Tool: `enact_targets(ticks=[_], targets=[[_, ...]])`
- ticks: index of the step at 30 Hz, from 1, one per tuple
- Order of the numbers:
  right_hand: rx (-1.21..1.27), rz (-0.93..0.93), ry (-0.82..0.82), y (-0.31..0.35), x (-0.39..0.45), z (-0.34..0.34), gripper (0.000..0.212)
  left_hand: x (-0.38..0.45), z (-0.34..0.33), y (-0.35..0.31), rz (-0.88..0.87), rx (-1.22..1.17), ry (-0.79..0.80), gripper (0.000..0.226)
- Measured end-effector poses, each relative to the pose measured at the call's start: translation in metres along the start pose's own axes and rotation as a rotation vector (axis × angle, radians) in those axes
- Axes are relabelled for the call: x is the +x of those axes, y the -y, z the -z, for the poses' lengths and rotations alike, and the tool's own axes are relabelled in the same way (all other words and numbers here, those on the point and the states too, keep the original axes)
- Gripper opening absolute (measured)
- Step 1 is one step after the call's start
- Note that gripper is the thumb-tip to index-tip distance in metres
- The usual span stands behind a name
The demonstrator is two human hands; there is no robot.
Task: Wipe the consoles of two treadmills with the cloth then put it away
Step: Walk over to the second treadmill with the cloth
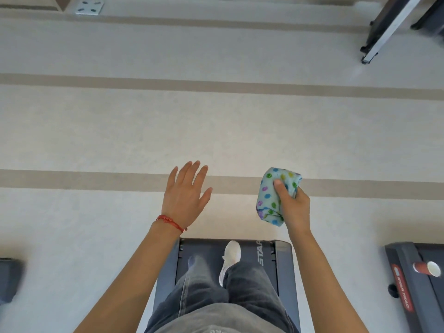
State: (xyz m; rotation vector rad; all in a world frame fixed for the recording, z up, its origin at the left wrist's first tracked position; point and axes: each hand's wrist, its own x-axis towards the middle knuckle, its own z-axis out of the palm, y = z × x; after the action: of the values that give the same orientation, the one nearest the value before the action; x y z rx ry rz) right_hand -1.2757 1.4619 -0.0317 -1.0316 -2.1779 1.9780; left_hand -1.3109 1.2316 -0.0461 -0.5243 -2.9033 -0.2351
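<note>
My right hand (294, 207) grips a bunched light-blue cloth with coloured dots (275, 195), held in the air over the pale floor. My left hand (186, 195) is raised beside it, palm down, fingers spread, holding nothing; a red string bracelet circles its wrist. I stand on the dark deck of a treadmill (283, 265), near its rear end, with one white shoe visible on the belt. A second treadmill deck (406, 280) lies at the lower right. No console is in view.
A red paper cup (427, 268) lies on the right treadmill's deck. Another machine's dark base with a silver rail (382, 32) stands at the top right. A dark object (8, 280) sits at the left edge. A metal floor plate (89, 7) is at top left.
</note>
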Motion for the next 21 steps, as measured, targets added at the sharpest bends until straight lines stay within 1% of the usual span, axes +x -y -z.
enact_targets(ticks=[5, 11, 14, 21], targets=[[0.006, 0.007, 0.015, 0.022, 0.05, -0.007, 0.014, 0.047, -0.013, -0.002, 0.007, -0.016, 0.001, 0.051], [0.016, -0.009, 0.039, 0.024, 0.103, -0.028, 0.012, 0.104, -0.038, 0.014, -0.002, -0.019, -0.016, 0.051], [0.028, 0.017, 0.035, 0.019, 0.139, -0.044, 0.008, 0.14, -0.068, 0.028, -0.031, -0.022, -0.032, 0.052], [0.04, 0.036, -0.037, 0.004, 0.239, -0.101, 0.011, 0.223, -0.152, 0.071, -0.094, -0.045, -0.034, 0.052]])
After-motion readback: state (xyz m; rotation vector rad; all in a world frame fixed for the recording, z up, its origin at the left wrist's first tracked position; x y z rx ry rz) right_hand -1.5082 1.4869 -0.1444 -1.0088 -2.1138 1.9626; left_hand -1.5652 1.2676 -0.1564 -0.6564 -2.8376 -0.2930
